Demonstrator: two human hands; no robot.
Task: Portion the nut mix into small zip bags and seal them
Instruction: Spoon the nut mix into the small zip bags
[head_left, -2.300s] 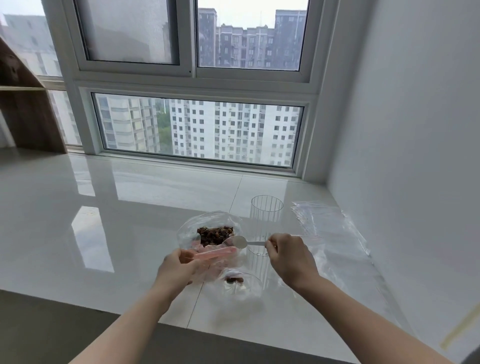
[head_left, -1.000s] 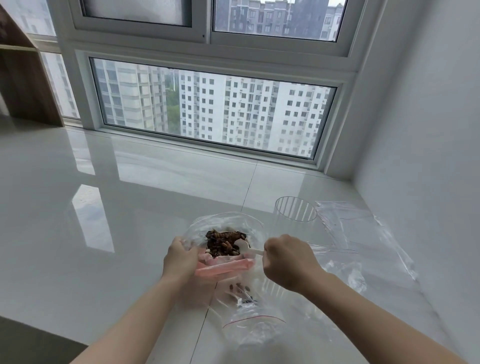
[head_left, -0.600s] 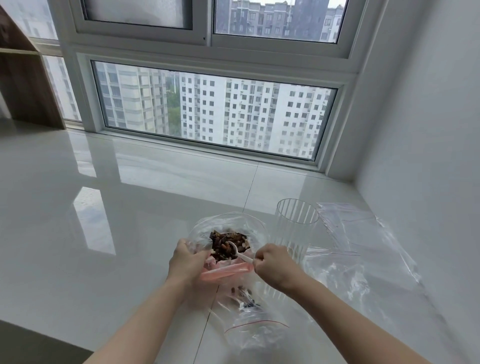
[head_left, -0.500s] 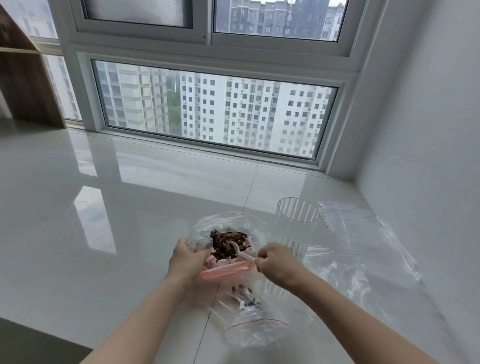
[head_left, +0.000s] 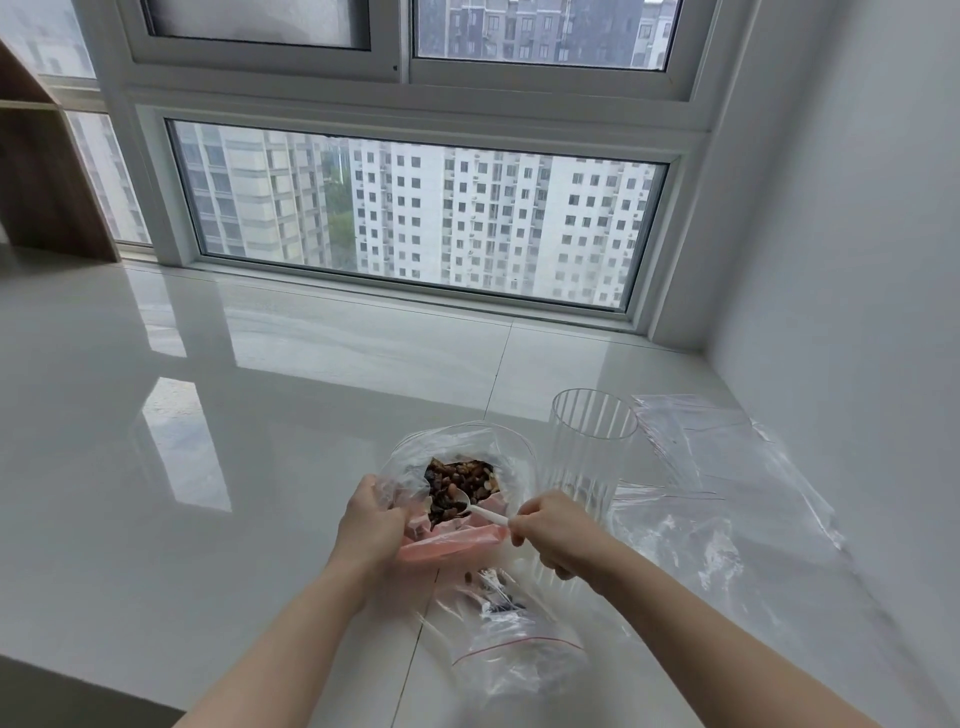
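Right hand (head_left: 558, 535) is closed around the handle of a small white spoon (head_left: 480, 512), bowl end dipped into the nut mix (head_left: 460, 486). Left hand (head_left: 371, 525) grips the near left edge of the big open bag (head_left: 511, 457) holding the mix, pinching it by the pink zip strip (head_left: 452, 543) to keep the mouth wide. Just below the hands a small zip bag (head_left: 511, 639) lies on the bench (head_left: 156, 467), red line across it, a few dark pieces inside; looks partly filled, not yet sealed. A ribbed clear cup (head_left: 592, 441) stands upright just right of the big bag. More clear bags (head_left: 727, 467) lie flat further right by the wall.

Handling guess: bags are thin, limp and slippery, collapse when let go, so hold by the stiffer zip rim. Nuts are light and loose, and roll off a shallow spoon if it tilts.
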